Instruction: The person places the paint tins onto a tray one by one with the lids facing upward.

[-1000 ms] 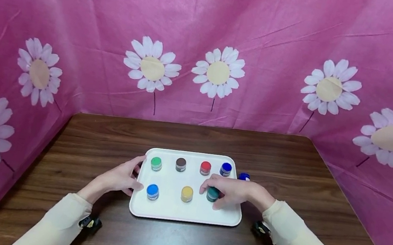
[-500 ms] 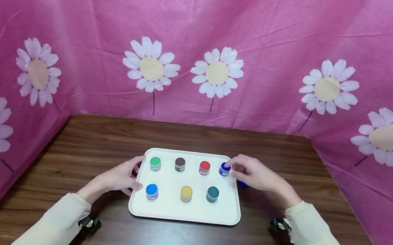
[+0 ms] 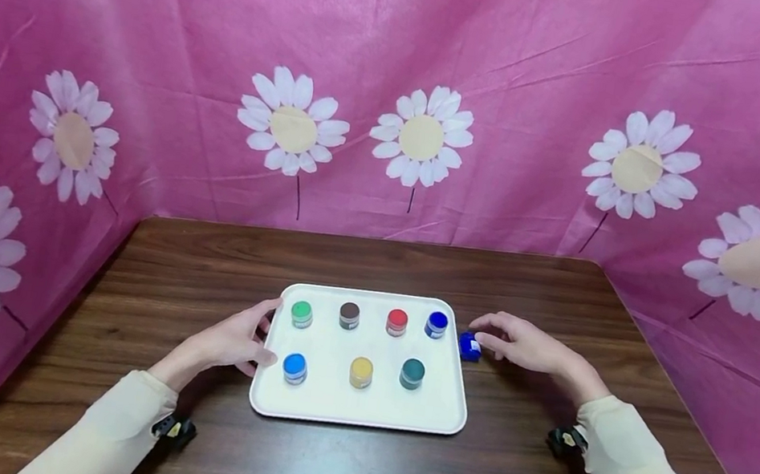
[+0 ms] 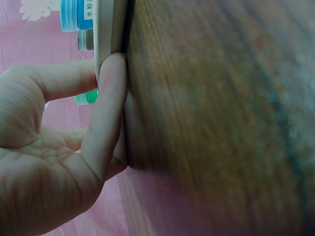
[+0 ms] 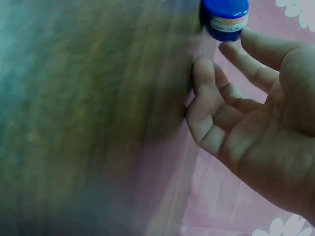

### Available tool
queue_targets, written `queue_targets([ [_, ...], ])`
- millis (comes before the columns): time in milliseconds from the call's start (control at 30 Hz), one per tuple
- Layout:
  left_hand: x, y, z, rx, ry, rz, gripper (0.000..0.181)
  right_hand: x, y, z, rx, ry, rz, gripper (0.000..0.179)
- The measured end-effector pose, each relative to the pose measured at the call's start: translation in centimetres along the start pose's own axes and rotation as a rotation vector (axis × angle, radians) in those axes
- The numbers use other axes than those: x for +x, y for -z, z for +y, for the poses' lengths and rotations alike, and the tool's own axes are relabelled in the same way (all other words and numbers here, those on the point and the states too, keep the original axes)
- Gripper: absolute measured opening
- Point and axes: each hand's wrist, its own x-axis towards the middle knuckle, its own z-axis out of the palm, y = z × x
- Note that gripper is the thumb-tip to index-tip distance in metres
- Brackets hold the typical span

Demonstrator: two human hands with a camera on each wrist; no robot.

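Note:
A white tray [image 3: 355, 413] lies on the table with several small paint jars standing on it. The back row has a green jar [image 3: 301, 314], a brown jar [image 3: 349, 315], a red jar [image 3: 397, 322] and a dark blue jar [image 3: 436, 324]. In front stand a light blue jar [image 3: 294, 368], a yellow jar [image 3: 361, 373] and a dark green jar [image 3: 412, 374]. My left hand [image 3: 230, 341] grips the tray's left edge. Beside the tray's right edge is a blue labelled jar [image 5: 226, 19]; my right hand [image 3: 528, 345] is at it, thumb and fingers apart.
The brown wooden table [image 3: 217, 255] has a pink flowered cloth [image 3: 550, 66] hanging behind it and on both sides. Cameras are strapped at both wrists. Much of the right wrist view is blurred.
The right hand has let go of the dark green jar, passed over the dark blue jar in the back corner and moved right to the blue jar beside the tray. The left hand stays put.

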Motion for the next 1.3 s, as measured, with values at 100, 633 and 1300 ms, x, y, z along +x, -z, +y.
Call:
queue_targets([
  [100,0.0,0.0,0.1,-0.002,0.001,-0.002,0.098,-0.2,-0.2,0.3,0.058,0.013,-0.027,0.033],
  [633,0.0,0.1,0.0,-0.009,0.0,-0.009,0.098,0.8,-1.5,-1.2,0.067,0.109,-0.2,0.026],
  [1300,0.1,0.0,0.0,-0.027,-0.001,-0.013,0.097,0.8,-1.8,-1.4,0.221,-0.059,-0.197,0.022],
])
